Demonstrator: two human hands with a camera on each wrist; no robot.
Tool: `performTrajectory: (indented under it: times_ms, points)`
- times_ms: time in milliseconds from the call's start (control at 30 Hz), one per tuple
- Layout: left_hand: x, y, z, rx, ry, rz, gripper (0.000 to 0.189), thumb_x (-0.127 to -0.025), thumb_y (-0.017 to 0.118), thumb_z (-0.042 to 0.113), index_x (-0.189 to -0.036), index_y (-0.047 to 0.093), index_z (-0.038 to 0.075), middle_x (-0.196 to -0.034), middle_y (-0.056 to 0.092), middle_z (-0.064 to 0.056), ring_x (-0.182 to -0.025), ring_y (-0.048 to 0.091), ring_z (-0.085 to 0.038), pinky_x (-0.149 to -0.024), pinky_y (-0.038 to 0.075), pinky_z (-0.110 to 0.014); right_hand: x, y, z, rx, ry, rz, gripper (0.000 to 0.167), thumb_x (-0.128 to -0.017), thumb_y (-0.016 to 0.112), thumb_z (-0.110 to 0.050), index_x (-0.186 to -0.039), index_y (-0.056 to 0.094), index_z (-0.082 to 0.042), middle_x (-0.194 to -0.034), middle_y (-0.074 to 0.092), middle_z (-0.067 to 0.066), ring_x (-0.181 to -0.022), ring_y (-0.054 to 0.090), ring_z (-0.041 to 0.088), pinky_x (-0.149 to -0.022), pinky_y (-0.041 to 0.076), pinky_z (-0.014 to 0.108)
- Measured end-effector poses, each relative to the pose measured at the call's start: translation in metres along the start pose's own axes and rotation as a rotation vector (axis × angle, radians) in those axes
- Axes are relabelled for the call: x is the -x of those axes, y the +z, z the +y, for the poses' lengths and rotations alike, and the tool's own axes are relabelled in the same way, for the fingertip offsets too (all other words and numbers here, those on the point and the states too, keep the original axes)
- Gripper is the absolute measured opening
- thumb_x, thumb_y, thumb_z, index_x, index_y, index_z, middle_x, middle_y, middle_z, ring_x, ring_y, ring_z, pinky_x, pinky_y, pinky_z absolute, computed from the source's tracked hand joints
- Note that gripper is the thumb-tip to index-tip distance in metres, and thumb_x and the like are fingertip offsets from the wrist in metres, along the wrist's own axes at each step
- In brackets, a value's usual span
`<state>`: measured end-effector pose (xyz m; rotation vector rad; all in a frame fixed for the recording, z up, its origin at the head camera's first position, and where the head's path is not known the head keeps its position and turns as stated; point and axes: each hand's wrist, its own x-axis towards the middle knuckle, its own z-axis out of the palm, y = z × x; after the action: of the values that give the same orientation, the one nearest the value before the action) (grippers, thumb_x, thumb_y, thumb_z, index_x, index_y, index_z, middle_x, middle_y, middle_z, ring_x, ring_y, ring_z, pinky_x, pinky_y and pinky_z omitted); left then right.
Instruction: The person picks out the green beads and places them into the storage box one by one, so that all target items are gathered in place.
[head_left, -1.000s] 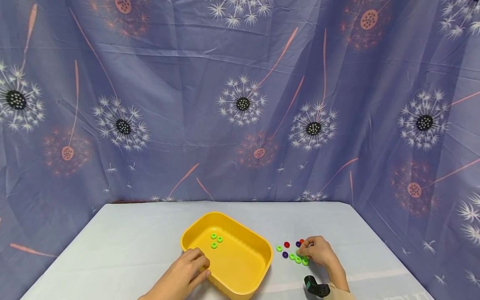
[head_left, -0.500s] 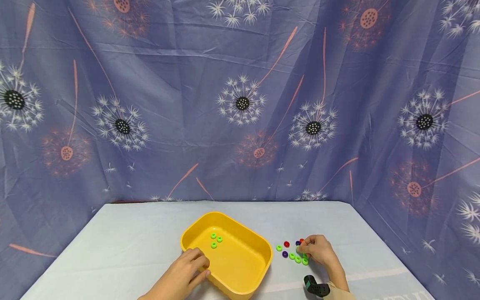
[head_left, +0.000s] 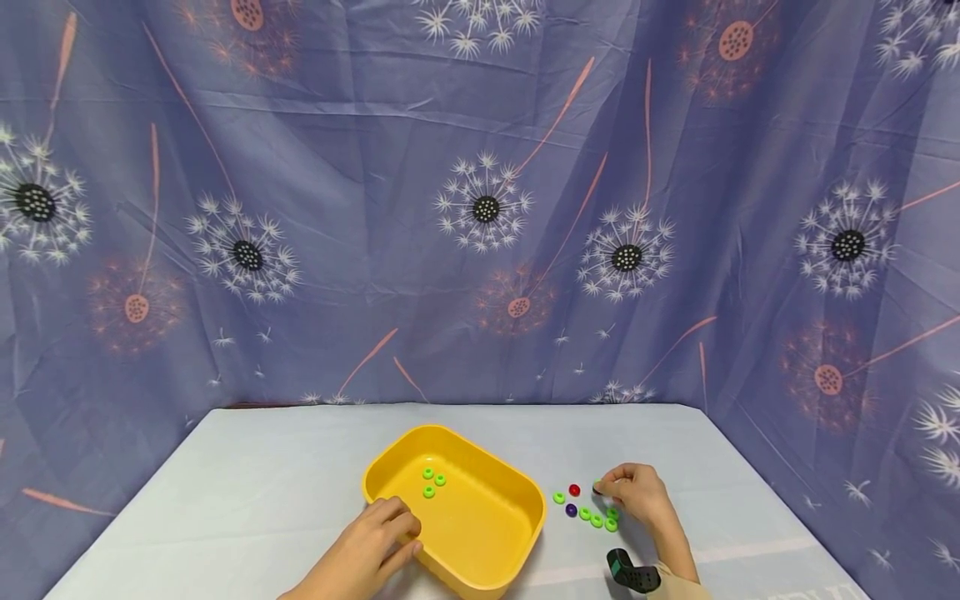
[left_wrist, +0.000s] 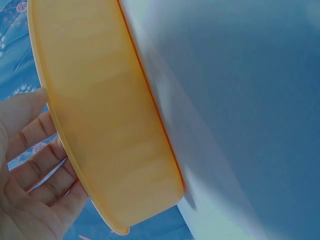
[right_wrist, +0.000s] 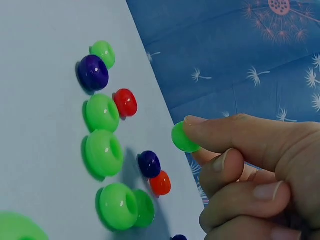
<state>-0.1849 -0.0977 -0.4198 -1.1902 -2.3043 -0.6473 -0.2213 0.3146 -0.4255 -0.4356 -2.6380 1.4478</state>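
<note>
My right hand (head_left: 637, 493) pinches a small green ring-shaped bead (right_wrist: 183, 138) between thumb and index finger, above the tabletop; the other fingers curl beneath. Below it lie several loose green beads (right_wrist: 104, 152), dark purple beads (right_wrist: 93, 73), a red bead (right_wrist: 125, 102) and an orange-red bead (right_wrist: 160, 183). To the left is a yellow plastic bin (head_left: 468, 529) with three green beads (head_left: 428, 473) on its floor. My left hand (head_left: 367, 542) holds the bin's near-left rim. In the left wrist view, the fingertips are hidden behind the rim.
A white cloth (head_left: 247, 492) covers the table. A purple dandelion-print curtain (head_left: 360, 208) hangs behind it and along both sides. A black band device (head_left: 633, 573) sits at the right wrist.
My right hand has risen slightly with the green bead pinched in it, uncovering another green bead on the table. The left hand and the bin have stayed put.
</note>
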Motion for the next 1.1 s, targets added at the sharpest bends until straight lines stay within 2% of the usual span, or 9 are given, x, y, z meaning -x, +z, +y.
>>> performTrajectory:
  times_ms: [133, 333, 533, 700, 867, 1100]
  points:
    - [0.0, 0.001, -0.001, -0.007, 0.001, -0.007, 0.011, -0.088, 0.074, 0.017, -0.088, 0.064, 0.021, -0.091, 0.051, 0.014, -0.081, 0.045, -0.001, -0.068, 0.044, -0.02, 0.001, 0.002, -0.005, -0.009, 0.01, 0.008, 0.013, -0.08, 0.076, -0.01, -0.084, 0.068, -0.001, -0.059, 0.053, 0.002, -0.05, 0.041, 0.012, -0.047, 0.034, 0.025]
    - [0.0, 0.002, 0.0, -0.01, -0.003, -0.015, 0.01, -0.089, 0.073, 0.018, -0.088, 0.064, 0.021, -0.091, 0.051, 0.015, -0.081, 0.044, 0.0, -0.067, 0.044, -0.021, 0.002, 0.008, -0.018, -0.021, -0.024, -0.005, 0.018, -0.083, 0.076, -0.014, -0.088, 0.067, 0.0, -0.064, 0.056, 0.006, -0.053, 0.044, 0.014, -0.049, 0.036, 0.027]
    - [-0.001, 0.001, 0.0, 0.003, 0.003, -0.012, 0.012, -0.088, 0.074, 0.016, -0.088, 0.063, 0.021, -0.09, 0.05, 0.015, -0.08, 0.043, 0.0, -0.068, 0.043, -0.02, 0.001, 0.018, -0.041, -0.047, -0.056, -0.016, 0.018, -0.084, 0.076, -0.015, -0.09, 0.067, -0.001, -0.064, 0.055, 0.007, -0.049, 0.036, 0.013, -0.046, 0.032, 0.025]
    - [0.0, 0.002, -0.001, 0.002, 0.012, -0.011, 0.012, -0.088, 0.074, 0.016, -0.088, 0.063, 0.02, -0.09, 0.05, 0.015, -0.08, 0.042, 0.001, -0.068, 0.042, -0.019, 0.0, 0.03, -0.058, -0.061, -0.091, -0.042, 0.017, -0.085, 0.076, -0.014, -0.09, 0.066, -0.002, -0.065, 0.056, 0.01, -0.049, 0.036, 0.013, -0.047, 0.032, 0.025]
    - [0.001, 0.002, -0.001, -0.011, 0.023, 0.006, 0.013, -0.086, 0.075, 0.015, -0.087, 0.063, 0.02, -0.089, 0.05, 0.015, -0.08, 0.043, 0.0, -0.069, 0.043, -0.019, -0.001, 0.044, -0.073, -0.073, -0.112, -0.072, 0.016, -0.084, 0.077, -0.013, -0.09, 0.066, -0.003, -0.064, 0.055, 0.006, -0.049, 0.037, 0.013, -0.046, 0.031, 0.024]
    - [0.0, 0.001, -0.001, -0.004, 0.021, -0.003, 0.009, -0.089, 0.073, 0.018, -0.087, 0.064, 0.019, -0.09, 0.051, 0.014, -0.08, 0.044, 0.0, -0.069, 0.043, -0.02, -0.003, 0.062, -0.093, -0.068, -0.156, -0.109, 0.015, -0.083, 0.079, -0.013, -0.088, 0.067, -0.004, -0.063, 0.055, 0.005, -0.049, 0.04, 0.013, -0.047, 0.033, 0.024]
